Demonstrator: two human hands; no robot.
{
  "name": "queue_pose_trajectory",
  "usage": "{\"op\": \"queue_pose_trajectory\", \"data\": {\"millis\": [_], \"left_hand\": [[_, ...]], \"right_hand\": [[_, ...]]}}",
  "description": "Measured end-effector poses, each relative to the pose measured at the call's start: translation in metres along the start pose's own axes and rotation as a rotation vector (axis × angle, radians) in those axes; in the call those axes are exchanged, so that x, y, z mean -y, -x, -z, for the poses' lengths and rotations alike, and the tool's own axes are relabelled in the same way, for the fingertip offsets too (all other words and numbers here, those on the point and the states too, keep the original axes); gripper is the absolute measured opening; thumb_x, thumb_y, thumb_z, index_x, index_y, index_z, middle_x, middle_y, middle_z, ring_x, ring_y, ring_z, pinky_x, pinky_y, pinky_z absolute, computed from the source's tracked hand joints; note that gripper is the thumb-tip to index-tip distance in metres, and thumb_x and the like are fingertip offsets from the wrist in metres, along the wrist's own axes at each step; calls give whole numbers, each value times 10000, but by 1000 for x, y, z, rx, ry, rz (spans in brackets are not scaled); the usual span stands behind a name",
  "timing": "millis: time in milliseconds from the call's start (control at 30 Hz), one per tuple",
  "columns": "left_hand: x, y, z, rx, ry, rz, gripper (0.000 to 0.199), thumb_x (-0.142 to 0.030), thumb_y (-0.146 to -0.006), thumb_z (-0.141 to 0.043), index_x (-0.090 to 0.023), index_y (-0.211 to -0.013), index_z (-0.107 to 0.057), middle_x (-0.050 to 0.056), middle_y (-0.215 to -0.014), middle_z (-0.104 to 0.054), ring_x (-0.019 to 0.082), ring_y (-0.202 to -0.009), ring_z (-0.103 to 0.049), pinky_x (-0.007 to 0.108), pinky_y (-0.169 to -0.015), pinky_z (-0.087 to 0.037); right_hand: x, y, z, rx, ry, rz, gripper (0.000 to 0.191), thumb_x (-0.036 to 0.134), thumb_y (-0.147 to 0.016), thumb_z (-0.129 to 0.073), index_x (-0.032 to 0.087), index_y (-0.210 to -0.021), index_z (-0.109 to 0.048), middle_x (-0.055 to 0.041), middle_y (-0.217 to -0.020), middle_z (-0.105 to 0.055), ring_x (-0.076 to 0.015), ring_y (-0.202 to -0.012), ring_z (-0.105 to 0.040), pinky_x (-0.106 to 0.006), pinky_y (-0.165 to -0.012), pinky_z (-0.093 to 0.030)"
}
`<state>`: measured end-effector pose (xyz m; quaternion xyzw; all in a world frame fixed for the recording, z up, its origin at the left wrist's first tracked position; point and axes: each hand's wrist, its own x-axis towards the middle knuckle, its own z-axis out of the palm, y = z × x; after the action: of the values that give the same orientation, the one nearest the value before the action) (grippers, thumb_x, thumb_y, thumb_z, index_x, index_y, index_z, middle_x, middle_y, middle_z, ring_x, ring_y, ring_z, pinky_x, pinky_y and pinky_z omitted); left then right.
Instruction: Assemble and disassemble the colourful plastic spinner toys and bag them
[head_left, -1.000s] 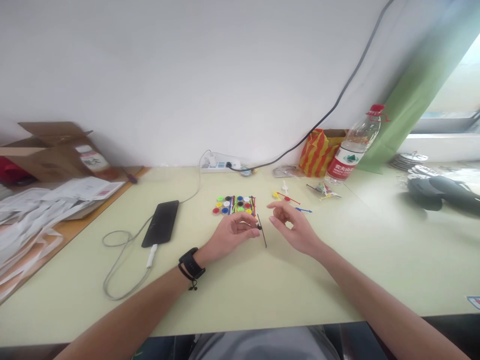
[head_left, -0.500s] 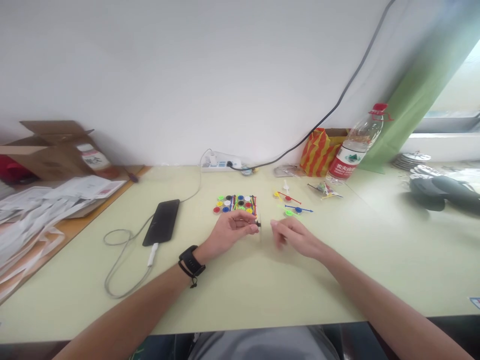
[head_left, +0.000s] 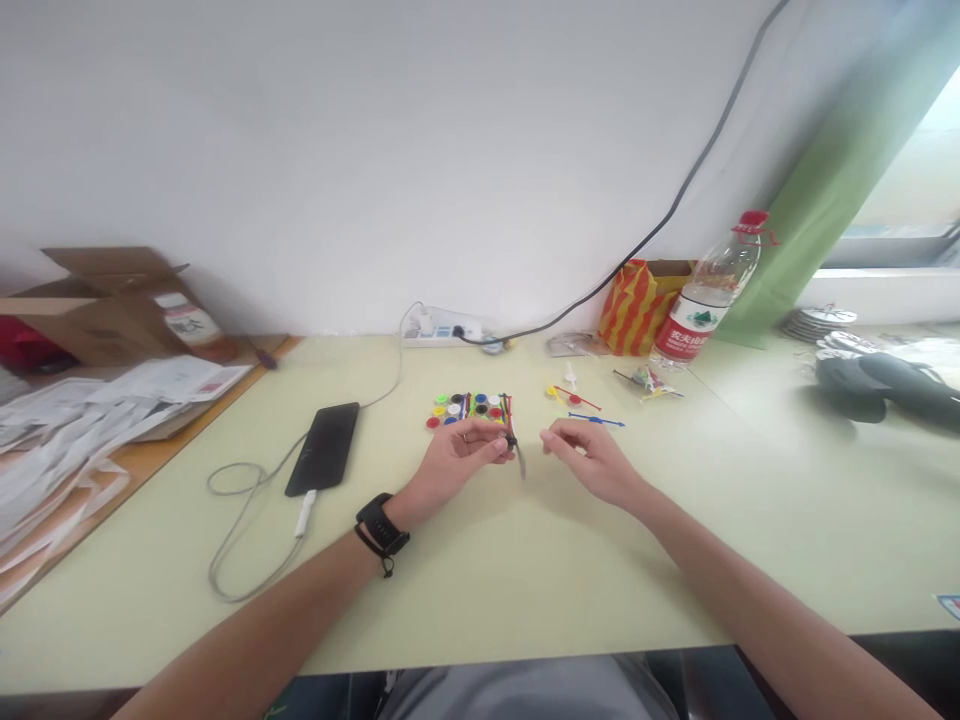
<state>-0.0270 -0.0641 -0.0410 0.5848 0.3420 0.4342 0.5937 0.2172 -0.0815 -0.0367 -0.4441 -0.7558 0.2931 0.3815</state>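
Observation:
My left hand (head_left: 459,457) pinches a small black spinner (head_left: 511,441) between thumb and fingertips. From it a thin dark pointer sticks out, blurred, slanting down to the right. A short gap to the right, my right hand (head_left: 589,455) is closed, its fingers curled in and the thumb against the index finger, with nothing visible in it. Beyond the left hand lie rows of coloured round pieces (head_left: 454,409) and several thin coloured arrows (head_left: 507,405), partly hidden by the fingers. Behind my right hand are a blue arrow spinner (head_left: 596,419) and a red one (head_left: 576,400).
At the left lie a black phone (head_left: 324,450) on a cable, papers (head_left: 150,395) and a cardboard box (head_left: 112,310). A power strip (head_left: 442,332) stands by the wall. To the right are a striped bag (head_left: 628,310), a large water bottle (head_left: 697,310) and a small packet (head_left: 649,383).
The black spinner has tipped slightly in my left hand, and its pointer has swung to a slant. My right hand has shifted a little, now covering the green piece, its fingers less blurred.

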Motion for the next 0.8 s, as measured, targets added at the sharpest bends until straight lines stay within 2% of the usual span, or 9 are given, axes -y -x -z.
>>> {"op": "queue_pose_trajectory", "data": {"millis": [100, 133, 200, 300, 433, 567, 667, 800], "left_hand": [[-1, -2, 2, -44, 74, 30, 369, -389, -836, -845, -140, -1089, -743, 101, -1046, -793, 230, -899, -782, 413, -961, -603], [-1, -2, 3, -54, 109, 45, 374, -386, -837, -846, -142, -1102, -746, 100, -1062, -792, 226, -909, -780, 413, -983, -594], [-2, -2, 4, -61, 181, 77, 384, -374, -838, -849, -147, -1131, -750, 98, -1101, -787, 216, -932, -776, 404, -1019, -575], [-3, -2, 5, -56, 254, 121, 387, -351, -845, -848, -150, -1160, -751, 101, -1131, -784, 206, -958, -770, 381, -1038, -560], [-4, -2, 5, -62, 285, 158, 386, -335, -837, -858, -140, -1153, -750, 106, -1112, -786, 199, -958, -768, 354, -1023, -560], [-6, 0, 4, -52, 296, 166, 375, -326, -842, -855, -139, -1147, -743, 97, -1071, -789, 189, -940, -768, 326, -988, -569], [-7, 1, 3, -53, 300, 170, 375, -315, -833, -862, -136, -1140, -741, 92, -1033, -791, 186, -922, -766, 323, -970, -573], [-9, 1, 2, -76, 306, 173, 371, -310, -809, -880, -138, -1109, -748, 90, -1027, -789, 189, -916, -765, 330, -969, -570]], "right_hand": [[-18, -5, 9, -202, 252, 75, 330, 532, -987, -538, 220, -956, -643, -64, -855, -662, -228, -816, -594, -361, -762, -483], [-24, -7, 14, -245, 343, 86, 339, 543, -966, -569, 225, -1054, -648, -86, -946, -683, -260, -914, -612, -402, -848, -494], [-38, -10, 23, -262, 504, 67, 503, 601, -912, -622, 243, -1265, -613, -124, -1160, -680, -323, -1114, -593, -484, -989, -469], [-55, -15, 33, -191, 657, -33, 808, 729, -835, -641, 291, -1494, -478, -146, -1452, -553, -391, -1337, -485, -575, -1090, -411], [-72, -23, 35, -58, 707, -166, 993, 843, -792, -587, 354, -1612, -315, -131, -1651, -344, -419, -1483, -352, -626, -1136, -373], [-79, -35, 36, 69, 738, -167, 1012, 870, -775, -576, 417, -1628, -273, -82, -1727, -196, -429, -1532, -287, -638, -1171, -335], [-83, -45, 39, 118, 727, -139, 977, 858, -805, -556, 415, -1631, -279, -68, -1743, -152, -433, -1548, -258, -644, -1190, -314], [-92, -50, 42, 162, 627, -40, 804, 743, -942, -462, 320, -1618, -358, -81, -1677, -354, -353, -1552, -297, -555, -1233, -328]]}}
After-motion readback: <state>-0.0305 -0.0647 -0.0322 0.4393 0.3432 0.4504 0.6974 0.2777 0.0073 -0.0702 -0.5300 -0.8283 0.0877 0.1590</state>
